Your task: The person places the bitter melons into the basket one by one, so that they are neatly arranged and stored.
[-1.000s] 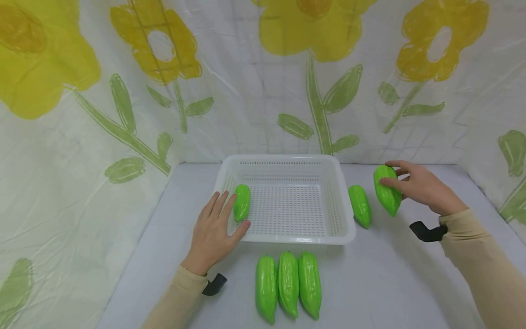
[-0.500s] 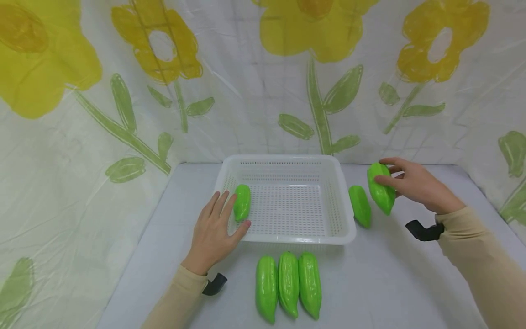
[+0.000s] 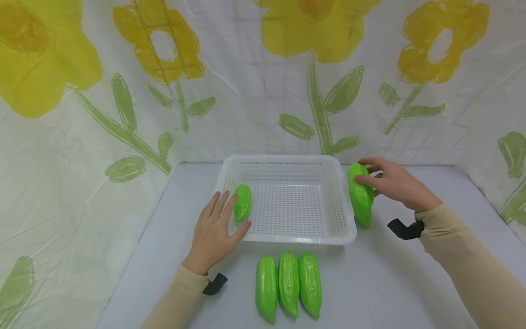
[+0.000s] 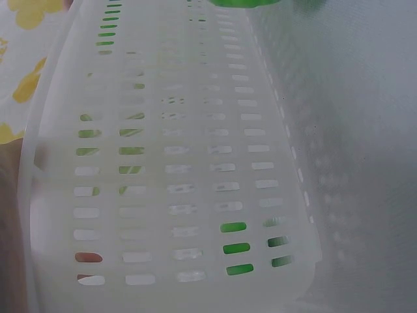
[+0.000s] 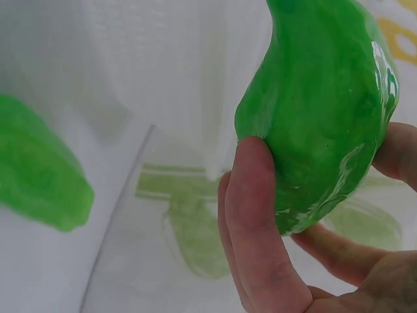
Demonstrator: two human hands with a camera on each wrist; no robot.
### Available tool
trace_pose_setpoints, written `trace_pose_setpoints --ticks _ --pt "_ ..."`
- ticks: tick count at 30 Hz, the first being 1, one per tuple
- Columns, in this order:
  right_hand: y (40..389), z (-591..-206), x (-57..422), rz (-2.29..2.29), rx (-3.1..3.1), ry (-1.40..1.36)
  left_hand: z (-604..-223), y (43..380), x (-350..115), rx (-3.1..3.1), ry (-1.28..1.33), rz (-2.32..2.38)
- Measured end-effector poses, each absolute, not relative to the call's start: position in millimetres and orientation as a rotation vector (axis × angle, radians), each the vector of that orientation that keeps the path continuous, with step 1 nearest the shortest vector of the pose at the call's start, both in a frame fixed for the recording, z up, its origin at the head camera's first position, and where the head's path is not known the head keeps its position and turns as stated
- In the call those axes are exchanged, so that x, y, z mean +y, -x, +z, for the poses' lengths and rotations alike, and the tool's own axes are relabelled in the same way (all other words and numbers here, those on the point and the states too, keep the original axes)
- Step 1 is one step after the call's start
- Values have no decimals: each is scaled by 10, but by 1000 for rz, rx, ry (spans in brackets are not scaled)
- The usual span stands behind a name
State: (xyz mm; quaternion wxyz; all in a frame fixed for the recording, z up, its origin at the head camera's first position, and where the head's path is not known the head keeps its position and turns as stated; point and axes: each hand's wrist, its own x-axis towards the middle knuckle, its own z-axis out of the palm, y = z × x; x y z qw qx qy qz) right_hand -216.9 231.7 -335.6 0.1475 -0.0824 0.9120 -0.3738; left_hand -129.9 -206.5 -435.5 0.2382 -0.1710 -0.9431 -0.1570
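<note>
My right hand [image 3: 390, 180] grips a glossy green pepper-like vegetable [image 3: 356, 186] by its far end, just right of the white basket [image 3: 283, 239]. In the right wrist view, thumb and fingers curl round this vegetable [image 5: 326, 117]. A second one [image 3: 364, 218] lies on the table beneath it, partly hidden in the head view. My left hand [image 3: 213, 233] is at the basket's left front corner, its fingers spread and straight over the rim. Inside the basket, beside those fingertips, lies another green vegetable [image 3: 242, 202]. The perforated basket wall [image 4: 182, 156] fills much of the left wrist view.
Three similar green vegetables [image 3: 289, 284] lie side by side on the white table [image 3: 370, 283], in front of the basket. Behind the table hangs a white curtain [image 3: 246, 109] printed with yellow flowers.
My right hand has moved left with the green vegetable, bringing it over the one lying beside the basket. The left hand has stayed put.
</note>
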Motion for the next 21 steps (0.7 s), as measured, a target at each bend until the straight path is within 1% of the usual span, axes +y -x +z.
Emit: trace_pose_setpoints --ticks 21 --pt "2198 -3338 1726 -1181 2528 343 -4356 1303 -2069 -2571 475 -435"
